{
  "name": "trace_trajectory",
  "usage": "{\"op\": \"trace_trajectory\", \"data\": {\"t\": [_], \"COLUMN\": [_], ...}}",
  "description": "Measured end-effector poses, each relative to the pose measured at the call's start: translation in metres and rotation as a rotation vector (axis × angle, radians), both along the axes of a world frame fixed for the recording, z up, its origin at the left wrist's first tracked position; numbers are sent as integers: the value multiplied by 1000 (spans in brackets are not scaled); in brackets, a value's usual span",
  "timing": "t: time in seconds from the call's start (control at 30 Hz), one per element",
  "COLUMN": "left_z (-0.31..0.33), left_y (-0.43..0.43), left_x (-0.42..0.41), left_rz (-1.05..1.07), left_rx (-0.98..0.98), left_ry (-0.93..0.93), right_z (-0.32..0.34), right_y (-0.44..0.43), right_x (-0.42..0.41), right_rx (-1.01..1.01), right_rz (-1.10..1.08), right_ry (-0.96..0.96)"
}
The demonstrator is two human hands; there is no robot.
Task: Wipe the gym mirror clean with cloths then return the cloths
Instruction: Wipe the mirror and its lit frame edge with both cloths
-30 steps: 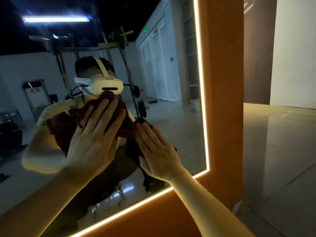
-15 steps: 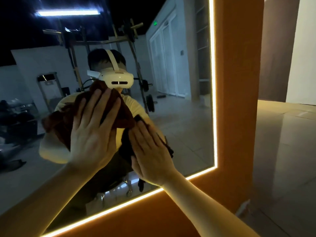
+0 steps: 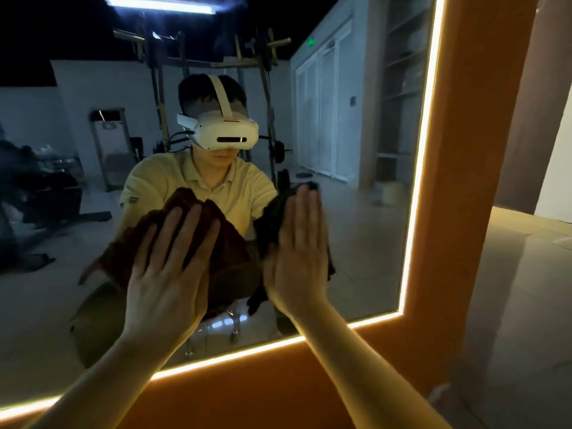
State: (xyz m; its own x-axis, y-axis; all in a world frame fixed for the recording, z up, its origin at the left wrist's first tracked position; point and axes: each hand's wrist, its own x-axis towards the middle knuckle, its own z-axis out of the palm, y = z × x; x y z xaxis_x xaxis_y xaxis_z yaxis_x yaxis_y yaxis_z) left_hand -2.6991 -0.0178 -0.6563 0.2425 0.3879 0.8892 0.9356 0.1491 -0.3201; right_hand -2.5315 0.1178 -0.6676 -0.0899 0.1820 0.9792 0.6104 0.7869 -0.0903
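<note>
Over on the left, our left hand (image 3: 167, 274) lies flat on the reddish-brown cloth (image 3: 229, 239), fingers straight and a bit spread, pressing it onto the mirror (image 3: 356, 243). So that grip's released, nothing clenched. Just beside it, the dark cloth (image 3: 272, 221) sits under our right hand (image 3: 300, 252). Same deal there: straight fingers held together, palm pushing it against the glass. Both cloths are low on the mirror, near its bottom right corner. Further right there's the glowing light strip (image 3: 414, 196), then the orange frame (image 3: 464, 212).

The right hand (image 3: 297, 252) is sliding its dark cloth (image 3: 270, 221) toward the mirror's (image 3: 365, 243) right edge, parting from the left hand (image 3: 167, 274).
</note>
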Motion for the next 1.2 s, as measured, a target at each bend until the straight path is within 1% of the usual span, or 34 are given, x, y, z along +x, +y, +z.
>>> {"op": "trace_trajectory", "data": {"t": [0.07,0.1,0.13,0.17,0.2,0.27,0.33,0.37,0.4,0.43,0.47,0.5,0.6,0.67,0.7,0.73,0.77,0.87,0.9,0.93,1.03,1.1,1.13,1.2], "left_z": [-4,-5,-7,-9,-12,-19,-26,-28,-29,-31,-31,-32,-32,-36,-37,-38,-39,-45,-48,-50,-52,-51,-51,-50], "left_y": [-3,-2,0,2,4,5,4,4,4,4,5,5,4,4,5,6,8,12,13,14,18,19,19,18], "left_x": [-7,-8,-7,-5,-3,-4,-7,-7,-6,-4,-2,-2,-5,-6,-6,-5,-5,1,4,6,9,10,11,15], "left_rz": [9,-1,-16,-36,-55,-87,-120,-132,-137,-139,-141,-141,-136,-141,-147,-153,-159,-174,-178,-184,-180,-180,-185,-186], "left_rx": [52,67,72,72,68,38,6,6,10,14,18,19,12,21,28,33,36,45,48,52,63,73,78,93], "left_ry": [-41,-58,-81,-106,-123,-122,-90,-82,-84,-95,-108,-112,-77,-75,-82,-88,-96,-142,-158,-167,-151,-161,-178,-185], "right_z": [-35,-43,-46,-48,-47,-42,-33,-27,-22,-17,-16,-20,-54,-69,-70,-69,-67,-57,-54,-51,-40,-36,-37,-38], "right_y": [-12,-4,7,20,33,56,67,66,63,55,44,30,-7,-7,1,11,20,43,47,48,48,43,39,30], "right_x": [-15,-6,9,29,50,93,116,113,102,85,65,43,-5,0,13,31,51,116,132,144,165,163,157,137], "right_rx": [161,233,272,259,197,-18,-260,-337,-365,-355,-304,-232,3,144,191,199,143,-183,-252,-267,-178,-185,-243,-435], "right_rz": [63,58,16,-43,-98,-162,-196,-192,-189,-184,-164,-124,32,39,-4,-60,-108,-256,-328,-383,-454,-390,-287,-45], "right_ry": [-331,-445,-502,-494,-419,-112,193,310,387,418,392,301,-154,-422,-495,-512,-461,-127,-85,-89,-149,-85,12,320]}}
